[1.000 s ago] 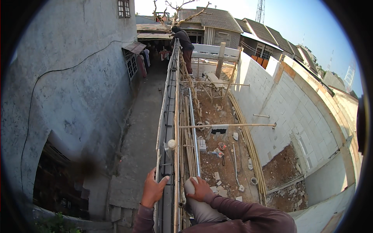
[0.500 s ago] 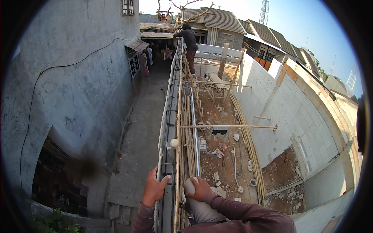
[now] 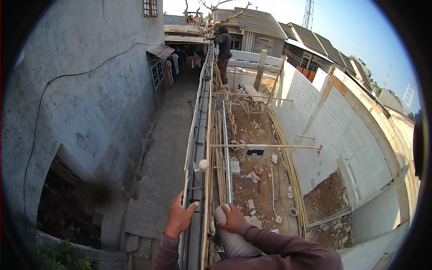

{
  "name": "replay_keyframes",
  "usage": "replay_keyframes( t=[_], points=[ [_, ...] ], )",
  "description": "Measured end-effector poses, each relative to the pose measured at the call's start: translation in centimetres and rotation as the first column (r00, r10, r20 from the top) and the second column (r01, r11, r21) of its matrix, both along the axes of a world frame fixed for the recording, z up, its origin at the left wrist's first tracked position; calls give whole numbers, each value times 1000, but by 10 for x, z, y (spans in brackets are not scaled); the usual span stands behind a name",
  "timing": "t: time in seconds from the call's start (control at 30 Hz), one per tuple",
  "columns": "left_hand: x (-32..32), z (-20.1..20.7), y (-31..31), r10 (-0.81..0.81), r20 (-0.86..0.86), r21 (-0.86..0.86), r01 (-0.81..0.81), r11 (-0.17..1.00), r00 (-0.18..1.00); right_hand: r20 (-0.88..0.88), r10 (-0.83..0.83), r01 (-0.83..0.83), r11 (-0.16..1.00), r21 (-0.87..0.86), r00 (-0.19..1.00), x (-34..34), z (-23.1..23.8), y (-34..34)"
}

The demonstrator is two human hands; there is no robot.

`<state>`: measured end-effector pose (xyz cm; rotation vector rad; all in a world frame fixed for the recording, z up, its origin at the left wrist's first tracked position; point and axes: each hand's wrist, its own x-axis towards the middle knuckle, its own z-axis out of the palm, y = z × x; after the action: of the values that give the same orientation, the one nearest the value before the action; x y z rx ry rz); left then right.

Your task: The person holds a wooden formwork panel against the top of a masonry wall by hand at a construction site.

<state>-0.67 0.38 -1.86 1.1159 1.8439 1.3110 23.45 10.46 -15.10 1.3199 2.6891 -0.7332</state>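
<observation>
A long, narrow channel of form boards runs away from me, with dark steel bars and ties [image 3: 196,148] inside it. My left hand [image 3: 180,217] grips the thin left form board [image 3: 186,180], its thumb on the channel side and its fingers along the outer side. My right hand [image 3: 231,219] lies spread over my bent knee [image 3: 220,213], in pale trousers, just right of the channel. Nothing is held in it. Ahead of my left hand, a pale round-ended object [image 3: 203,165] with a white part sits at the channel; its kind is unclear.
Another person [image 3: 222,54] stands at the channel's far end. Below right, bamboo poles [image 3: 288,175], a crossing pole [image 3: 279,146] and rubble lie beside a pale block wall [image 3: 333,121]. A paved alley [image 3: 166,135] drops away at left, along a grey house wall [image 3: 90,90].
The person at the far end stands more upright, less bent over the channel. My view has shifted very slightly. Both my hands stay in place.
</observation>
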Motion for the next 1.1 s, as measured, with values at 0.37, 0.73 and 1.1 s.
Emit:
replay_keyframes(
  t=[0.37,0.73,1.1],
  points=[
    [1,4,-1,-11,36,-12,11,1000,999,10,-8,8,1000,-16,1000,1,6,-1],
    [-1,-3,-1,-3,21,12,3,1000,1000,-16,1,-1,1000,12,1000,2,-3,0],
    [4,10,-2,1,26,11,-1,1000,1000,-8,-5,5,1000,-2,1000,1,-2,-1]
  ],
)
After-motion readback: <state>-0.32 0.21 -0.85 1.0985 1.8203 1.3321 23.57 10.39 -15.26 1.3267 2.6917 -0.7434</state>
